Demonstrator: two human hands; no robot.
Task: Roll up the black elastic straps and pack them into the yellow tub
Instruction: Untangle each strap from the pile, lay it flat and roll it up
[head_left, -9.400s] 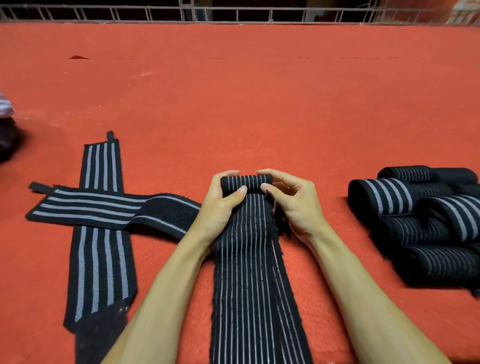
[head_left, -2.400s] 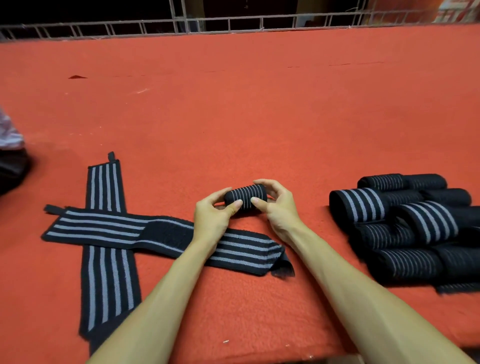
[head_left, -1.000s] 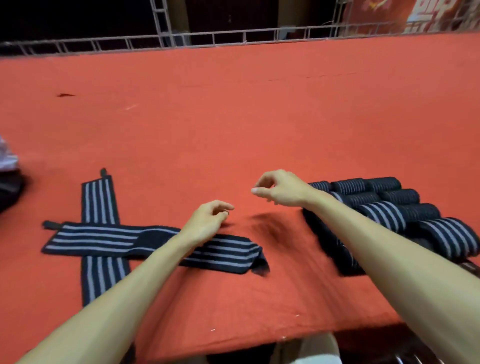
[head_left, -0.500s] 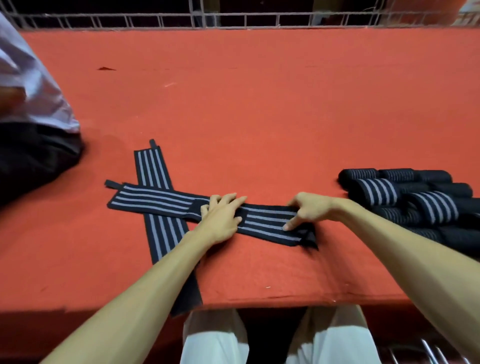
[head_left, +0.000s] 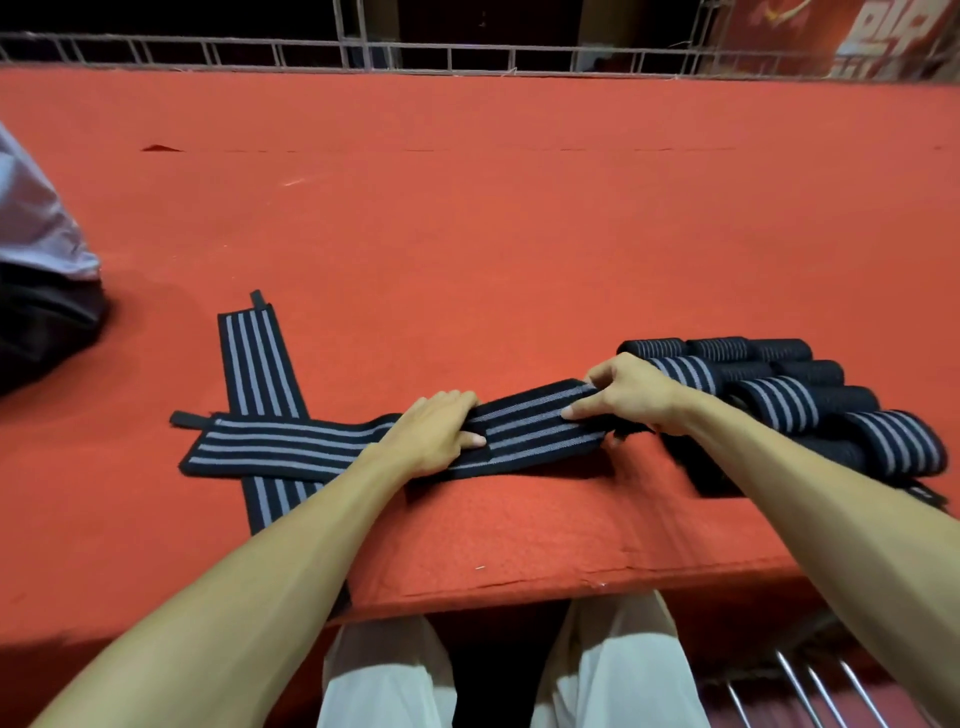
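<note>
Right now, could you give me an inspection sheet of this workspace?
Surface: red cloth-covered table.
Job's things: held strap lies across second flat strap; rolled straps piled at right; yellow tub not seen.
Clutter: pale and dark fabric at left edge, unidentifiable.
Grips: left hand grips the held strap's middle; right hand pinches its raised end.
Cables: nothing seen.
Surroundings: metal railing behind; red banner far right.
</note>
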